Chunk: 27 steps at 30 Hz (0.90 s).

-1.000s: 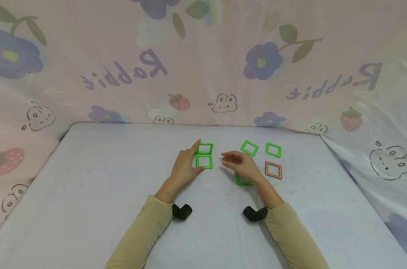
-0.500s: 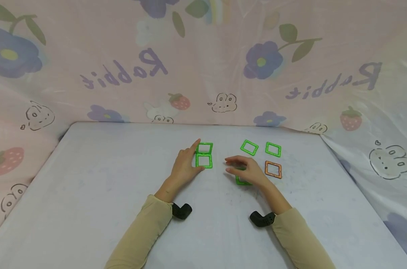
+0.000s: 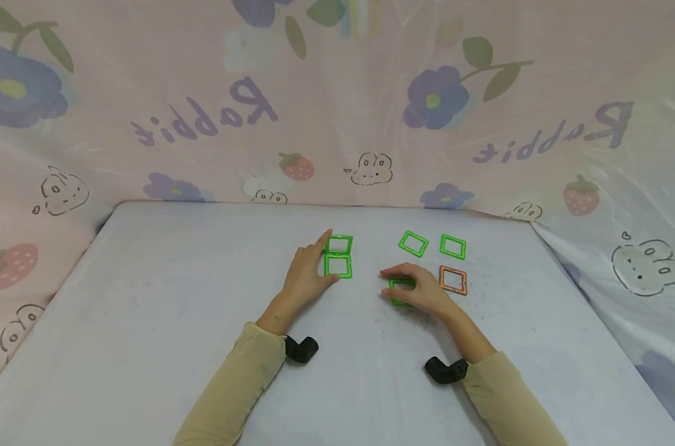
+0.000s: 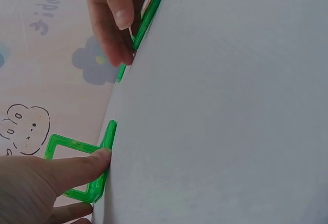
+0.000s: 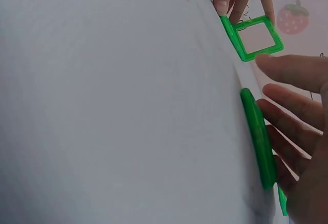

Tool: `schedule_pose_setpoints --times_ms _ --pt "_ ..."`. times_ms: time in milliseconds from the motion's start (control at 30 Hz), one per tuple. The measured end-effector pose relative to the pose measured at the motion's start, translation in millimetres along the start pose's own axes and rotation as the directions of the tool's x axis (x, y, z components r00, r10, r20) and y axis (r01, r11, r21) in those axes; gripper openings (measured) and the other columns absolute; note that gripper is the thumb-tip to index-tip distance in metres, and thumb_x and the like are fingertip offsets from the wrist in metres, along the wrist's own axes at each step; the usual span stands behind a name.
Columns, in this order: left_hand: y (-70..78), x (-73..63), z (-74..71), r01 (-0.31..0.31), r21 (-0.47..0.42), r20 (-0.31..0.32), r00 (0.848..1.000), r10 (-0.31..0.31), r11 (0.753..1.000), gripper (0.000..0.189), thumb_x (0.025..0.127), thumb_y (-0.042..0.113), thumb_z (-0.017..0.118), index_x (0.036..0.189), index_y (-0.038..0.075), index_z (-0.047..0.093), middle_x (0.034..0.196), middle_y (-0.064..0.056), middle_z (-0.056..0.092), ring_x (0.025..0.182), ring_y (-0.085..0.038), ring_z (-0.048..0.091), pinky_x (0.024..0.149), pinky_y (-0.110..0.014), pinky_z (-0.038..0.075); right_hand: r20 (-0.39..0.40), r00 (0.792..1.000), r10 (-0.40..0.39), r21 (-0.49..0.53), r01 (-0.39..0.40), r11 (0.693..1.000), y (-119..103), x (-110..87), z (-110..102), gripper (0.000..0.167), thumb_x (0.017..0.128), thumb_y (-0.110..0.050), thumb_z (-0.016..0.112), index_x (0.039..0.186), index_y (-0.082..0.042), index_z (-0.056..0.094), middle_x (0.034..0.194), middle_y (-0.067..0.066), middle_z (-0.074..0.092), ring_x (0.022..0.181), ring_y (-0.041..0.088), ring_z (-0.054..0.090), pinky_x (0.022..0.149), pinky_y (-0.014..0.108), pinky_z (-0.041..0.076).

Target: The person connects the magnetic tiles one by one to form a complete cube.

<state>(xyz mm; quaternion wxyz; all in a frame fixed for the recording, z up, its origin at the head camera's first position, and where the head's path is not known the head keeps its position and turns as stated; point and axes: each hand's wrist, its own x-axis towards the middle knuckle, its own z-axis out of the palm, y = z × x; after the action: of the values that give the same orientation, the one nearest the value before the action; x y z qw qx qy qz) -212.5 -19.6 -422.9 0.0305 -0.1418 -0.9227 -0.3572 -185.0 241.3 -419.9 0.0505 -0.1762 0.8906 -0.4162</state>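
Note:
Two green square magnetic tiles, hollow like frames, are joined at one edge: one lies flat [image 3: 338, 266] on the table and the other stands up [image 3: 339, 244] behind it. My left hand [image 3: 304, 272] holds this pair from the left, its thumb at the near edge of the flat tile and its index finger along the standing one. My right hand [image 3: 418, 288] hovers, fingers loosely bent and thumb apart, over another green square tile [image 5: 259, 139] lying on the table. That hand hides part of the tile in the head view.
Behind the right hand lie two more green square tiles [image 3: 413, 244] [image 3: 453, 246]. An orange square tile [image 3: 453, 280] is just right of that hand. A white cloth covers the table [image 3: 175, 310], and a printed curtain [image 3: 315, 111] rises at its back and sides.
My right hand has drawn back to the right and towards me, from beside the joined pair to over the single green tile. The left hand and its tiles have stayed put.

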Motion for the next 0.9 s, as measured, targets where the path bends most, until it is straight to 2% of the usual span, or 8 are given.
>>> schedule_pose_setpoints --times_ms 233,500,633,900 --pt "1.1 -0.1 -0.8 0.004 0.005 0.005 1.0 -0.004 1.0 0.095 0.076 0.02 0.082 0.153 0.02 0.026 0.124 -0.015 0.06 0.113 -0.032 0.049 0.093 -0.043 0.044 0.009 0.998 -0.062 -0.071 0.062 0.996 6.2 -6.3 -3.9 0.042 0.077 -0.019 0.081 0.115 -0.008 0.069 0.118 0.01 0.062 0.116 0.031 0.051 0.1 0.052 0.038" --pt "0.9 -0.4 -0.3 0.009 -0.001 0.003 1.0 -0.009 1.0 0.095 0.076 0.019 0.082 0.153 0.021 0.026 0.125 -0.015 0.06 0.112 -0.032 0.049 0.093 -0.043 0.044 0.017 1.0 -0.024 -0.113 0.026 0.993 5.9 -13.8 -6.9 0.049 0.075 -0.024 0.082 0.119 -0.011 0.067 0.124 0.012 0.055 0.119 0.032 0.044 0.099 0.052 0.034" --pt "-0.1 -0.5 -0.2 0.003 -0.004 -0.003 1.0 -0.003 1.0 0.094 0.076 0.019 0.082 0.152 0.021 0.027 0.124 -0.015 0.06 0.111 -0.031 0.049 0.091 -0.043 0.044 0.029 0.999 -0.039 -0.145 0.043 0.989 6.5 -15.2 -8.2 0.05 0.075 -0.026 0.081 0.121 -0.012 0.066 0.123 0.011 0.055 0.118 0.031 0.045 0.096 0.049 0.035" --pt "1.1 -1.3 -0.1 0.011 -0.016 0.0 1.0 -0.011 1.0 0.094 0.076 0.018 0.082 0.152 0.023 0.027 0.123 -0.014 0.061 0.111 -0.031 0.049 0.092 -0.043 0.044 0.036 0.999 -0.014 -0.136 0.018 0.991 8.2 -16.1 -8.7 0.051 0.076 -0.027 0.081 0.122 -0.014 0.066 0.121 0.008 0.055 0.117 0.029 0.044 0.096 0.049 0.037"
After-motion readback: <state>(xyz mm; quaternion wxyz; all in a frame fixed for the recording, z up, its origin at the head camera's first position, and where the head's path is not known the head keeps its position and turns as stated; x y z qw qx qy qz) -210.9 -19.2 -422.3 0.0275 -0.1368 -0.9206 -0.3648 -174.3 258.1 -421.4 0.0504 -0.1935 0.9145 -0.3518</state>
